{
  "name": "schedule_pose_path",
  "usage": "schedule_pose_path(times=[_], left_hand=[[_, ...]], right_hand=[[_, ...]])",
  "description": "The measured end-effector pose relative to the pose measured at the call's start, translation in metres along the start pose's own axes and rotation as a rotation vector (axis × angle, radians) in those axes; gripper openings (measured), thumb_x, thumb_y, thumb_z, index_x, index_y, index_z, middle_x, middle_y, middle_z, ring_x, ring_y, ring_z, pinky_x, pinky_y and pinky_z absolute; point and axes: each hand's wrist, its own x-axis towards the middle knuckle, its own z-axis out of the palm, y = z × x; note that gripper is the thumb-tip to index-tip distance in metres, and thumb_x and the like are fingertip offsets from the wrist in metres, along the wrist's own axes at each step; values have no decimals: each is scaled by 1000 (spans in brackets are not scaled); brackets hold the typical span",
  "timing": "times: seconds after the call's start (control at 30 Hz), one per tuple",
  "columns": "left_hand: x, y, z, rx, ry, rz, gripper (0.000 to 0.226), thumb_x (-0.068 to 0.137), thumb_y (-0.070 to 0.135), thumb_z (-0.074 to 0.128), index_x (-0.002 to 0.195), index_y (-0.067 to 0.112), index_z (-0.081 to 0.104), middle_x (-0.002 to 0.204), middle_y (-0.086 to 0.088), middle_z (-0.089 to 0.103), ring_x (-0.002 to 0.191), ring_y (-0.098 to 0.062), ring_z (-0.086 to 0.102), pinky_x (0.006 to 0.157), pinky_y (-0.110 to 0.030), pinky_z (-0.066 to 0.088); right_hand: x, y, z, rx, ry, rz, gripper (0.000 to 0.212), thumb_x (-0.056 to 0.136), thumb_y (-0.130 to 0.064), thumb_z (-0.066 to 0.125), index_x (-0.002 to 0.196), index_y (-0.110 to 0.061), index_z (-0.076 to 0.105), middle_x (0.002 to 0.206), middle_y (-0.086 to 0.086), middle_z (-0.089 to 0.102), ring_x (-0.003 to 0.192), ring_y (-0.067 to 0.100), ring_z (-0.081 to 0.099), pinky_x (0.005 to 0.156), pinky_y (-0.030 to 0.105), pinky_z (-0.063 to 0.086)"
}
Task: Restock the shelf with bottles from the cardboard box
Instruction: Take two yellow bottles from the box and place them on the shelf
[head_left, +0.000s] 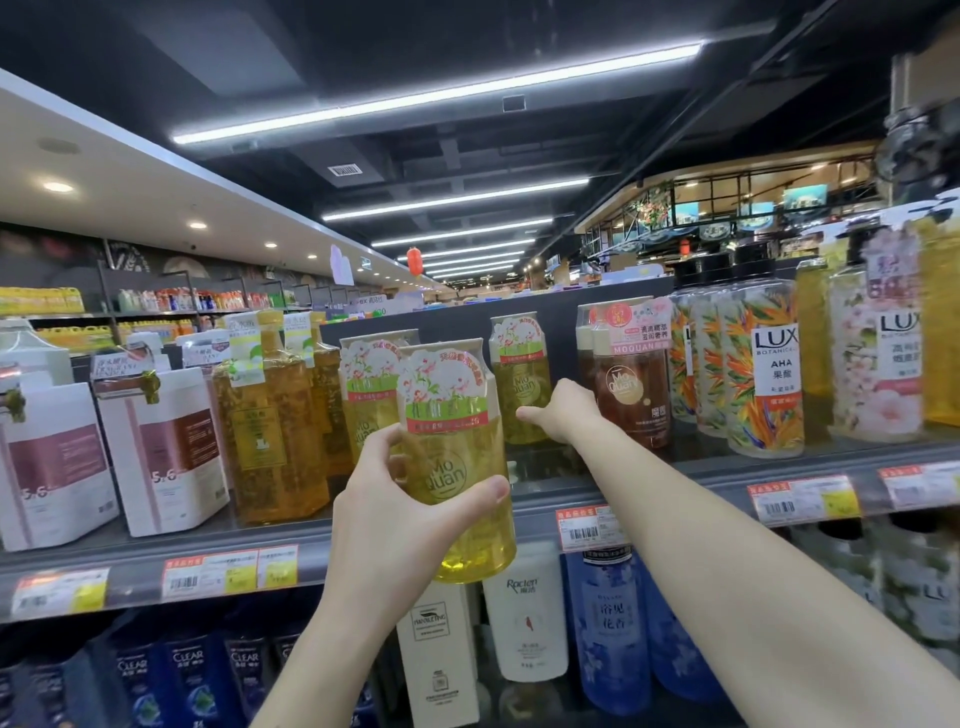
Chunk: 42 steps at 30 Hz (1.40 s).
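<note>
The left hand (410, 499) is raised at the centre of the frame, its fingers and thumb wrapped around a yellow MoQuan bottle (462, 467) held upright. The right arm is stretched from the lower right toward the centre, and the right hand (563, 410) is extended forward, thumb pointed left.

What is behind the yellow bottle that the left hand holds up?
Behind the held yellow bottle stands another yellow bottle of the same kind on the shelf. Only its upper left part shows; its lower part and the shelf floor there are covered.
</note>
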Motion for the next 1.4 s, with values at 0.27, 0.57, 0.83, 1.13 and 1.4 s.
schedule_pose_path(times=[0.27,0.57,0.83,1.13,1.4], left_hand=[[18,23,9,-34,9,28,97,57,58,93,140,32,48,107,30,55,96,18,46,79,-18,43],[55,35,71,-19,-26,-3,89,58,55,96,133,30,54,99,26,59,97,3,59,82,-19,48],[69,11,101,-63,-17,-75,97,58,54,96,139,24,54,122,9,64,108,-7,52,87,-26,41],[73,-1,83,-201,-297,-166,74,89,47,77,152,33,42,121,11,59,106,-3,56,55,-7,44],[80,-11,90,-90,-172,-138,64,84,40,85,137,24,54,109,10,66,97,-2,62,69,-20,51]], right_hand=[[-50,1,-45,148,18,-191,52,94,-26,76,141,-11,61,129,8,70,107,24,72,91,42,63],[-89,26,-70,666,-115,-255,32,99,-18,70,131,-14,71,122,4,76,112,18,74,97,39,61],[-90,47,-59,486,-165,-256,58,91,-18,78,145,-26,61,141,-5,67,129,14,63,110,43,52],[-86,36,-46,337,-21,-268,76,85,-28,85,153,-27,52,140,-1,68,128,17,63,104,42,56],[-73,34,-41,296,-19,-223,74,87,-29,84,153,-26,52,143,2,66,130,23,63,106,49,55]])
